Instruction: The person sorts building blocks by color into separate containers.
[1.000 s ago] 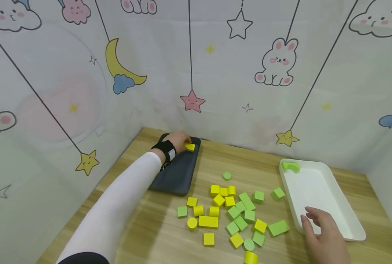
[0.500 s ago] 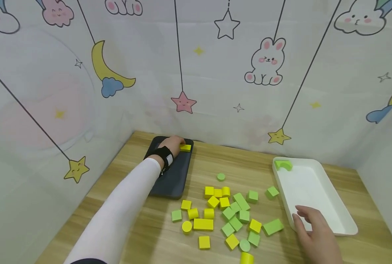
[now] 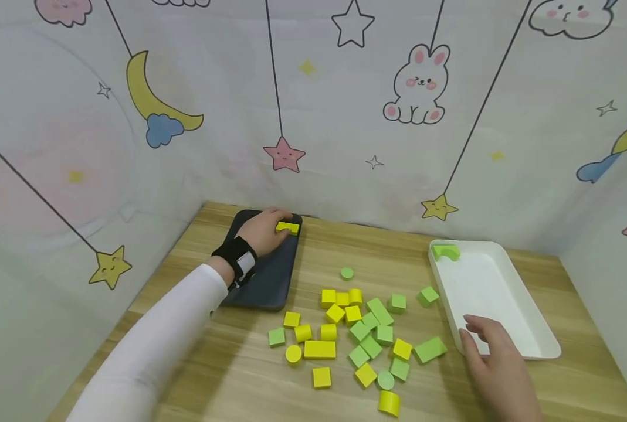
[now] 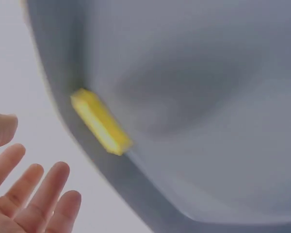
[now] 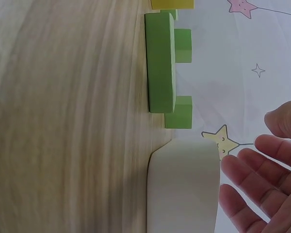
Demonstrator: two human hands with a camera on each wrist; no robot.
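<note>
My left hand [image 3: 263, 232] is over the far end of a black tray [image 3: 265, 291], beside a small yellow block [image 3: 288, 227]. The left wrist view shows this yellow block [image 4: 101, 122] lying along the tray's inner edge, apart from the loosely spread fingers [image 4: 43, 196]. In the head view the thumb overlaps the block's near side, which looks notched. My right hand [image 3: 498, 363] hovers, fingers relaxed, by the near left edge of a white tray [image 3: 484, 293]. It holds nothing. A green arch block [image 3: 446, 252] lies in that tray's far left corner.
Between the trays, yellow and green blocks are scattered on the wooden table: cubes, cylinders, a long yellow block [image 3: 320, 350] and a flat green block [image 3: 430, 350]. A green disc [image 3: 347, 274] lies apart behind them. A printed cloth [image 3: 334, 187] hangs at the back and sides.
The yellow block went from my left fingers down into the black tray's far end, and the fingers have come off it. My right hand stays near the white tray. The head view has shifted.
</note>
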